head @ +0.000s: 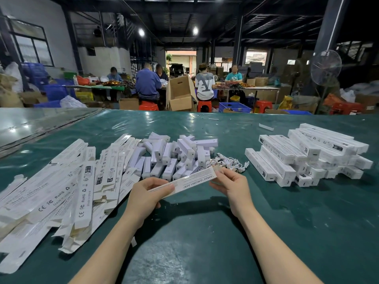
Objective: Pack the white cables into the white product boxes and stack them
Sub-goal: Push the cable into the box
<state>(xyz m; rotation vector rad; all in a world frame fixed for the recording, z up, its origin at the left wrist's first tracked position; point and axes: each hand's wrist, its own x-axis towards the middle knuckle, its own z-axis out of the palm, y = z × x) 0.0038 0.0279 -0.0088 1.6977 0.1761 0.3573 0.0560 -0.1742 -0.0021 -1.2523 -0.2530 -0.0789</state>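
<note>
A long white product box (pixel 190 181) printed "SMART SENSOR LAMP" is held above the green table, tilted up to the right. My left hand (pixel 148 196) grips its near end. My right hand (pixel 229 184) pinches its far end with thumb and fingers. Just behind the box lies a small heap of white cables (pixel 231 161). Several flat, unfolded white boxes (pixel 67 193) are spread at the left. At the right stands a stack of closed white boxes (pixel 311 156).
A pile of small white lamp units (pixel 176 156) lies in the middle behind my hands. The table is covered with green sheeting (pixel 205 253). A loose white piece (pixel 266 127) lies far right. People sit working at tables in the background among cartons and crates.
</note>
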